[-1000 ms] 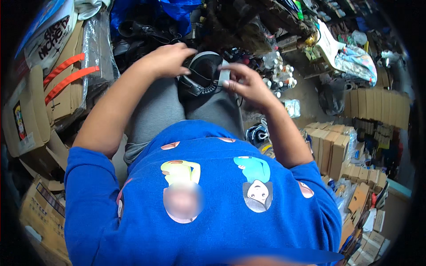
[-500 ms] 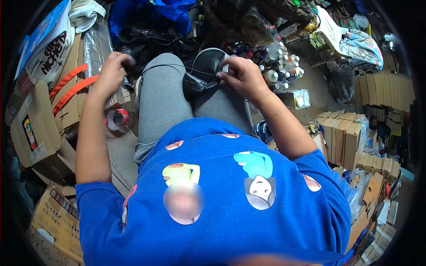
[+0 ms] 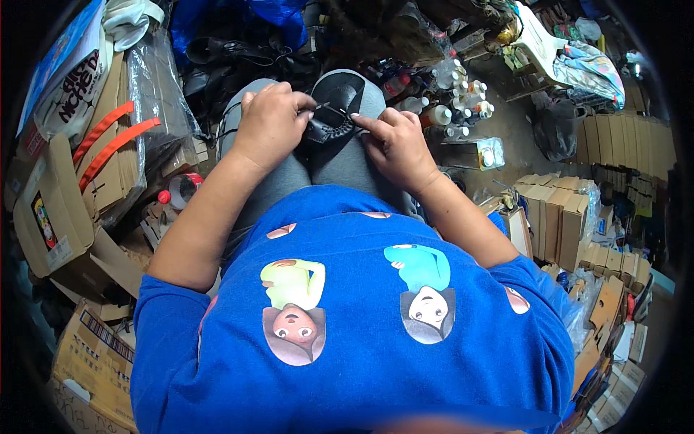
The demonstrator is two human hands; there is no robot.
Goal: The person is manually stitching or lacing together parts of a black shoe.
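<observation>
A black leather shoe upper (image 3: 338, 92) with a row of eyelets rests on my right thigh, by the gap between my grey-trousered legs. My left hand (image 3: 273, 124) is over my left thigh, its fingertips pinching a thin black shoelace at the eyelet row (image 3: 334, 132). More of the dark lace (image 3: 228, 119) hangs beside my left knee. From the other side my right hand (image 3: 399, 142) grips the upper's edge, the index finger stretched onto the eyelets. The right thumb is partly hidden, and the lace's path through the holes is too small to follow.
Dark shoes (image 3: 224, 52) are piled beyond my knees beside a blue plastic bag (image 3: 285, 25). Several bottles (image 3: 452, 94) and a rectangular can (image 3: 473, 153) stand to the right. Cardboard boxes (image 3: 54, 210) crowd the left; stacked boxes (image 3: 553, 217) line the right.
My left hand has come in from the far left to the upper, pinching the lace. My right hand has shifted slightly down, its index finger now stretched along the eyelet edge.
</observation>
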